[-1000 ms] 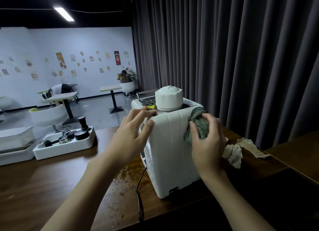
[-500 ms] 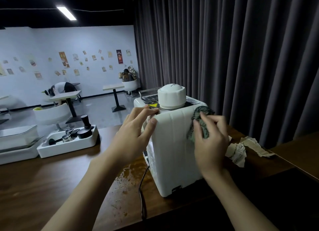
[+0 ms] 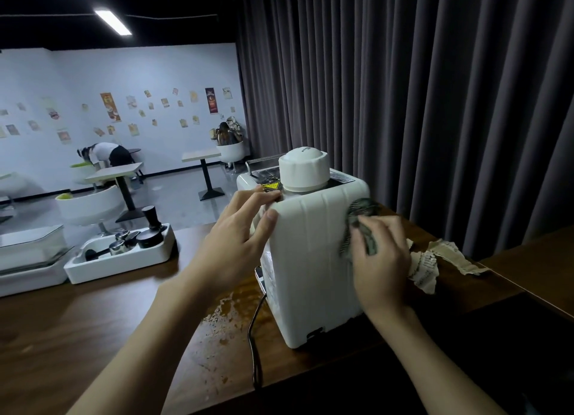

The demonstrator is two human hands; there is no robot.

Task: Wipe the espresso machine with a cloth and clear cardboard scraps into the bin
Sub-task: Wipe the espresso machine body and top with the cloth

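On the dark brown wooden counter [image 3: 93, 337] stood one boxy white plastic espresso machine [image 3: 310, 259], its ribbed rear panel facing the viewer and one round white ribbed cap [image 3: 303, 172] on its top. One yellow warning label [image 3: 271, 186] lay just left of that cap. One black power cord [image 3: 256, 337] ran from the machine's lower left corner to the counter's near edge.

Two bare hands met the machine. The left hand [image 3: 236, 247] rested on its upper left corner with fingers spread and nearly straight, holding nothing. The right hand [image 3: 379, 259] gripped one crumpled green-grey woven cloth [image 3: 362, 211], fingers curled round it and pressing it to the upper right edge of the rear panel.

Just right of the machine, behind the right hand, lay the torn beige cardboard scraps [image 3: 435, 261]: at least two pieces, the exact count not discernible. One wet brown spill patch [image 3: 230, 315] lay just left of the machine's base. Well to the machine's left sat one white rectangular tray [image 3: 124, 259] holding a black tamper [image 3: 151, 217] and small metal parts. Behind the machine hung one pleated dark grey curtain [image 3: 435, 104].
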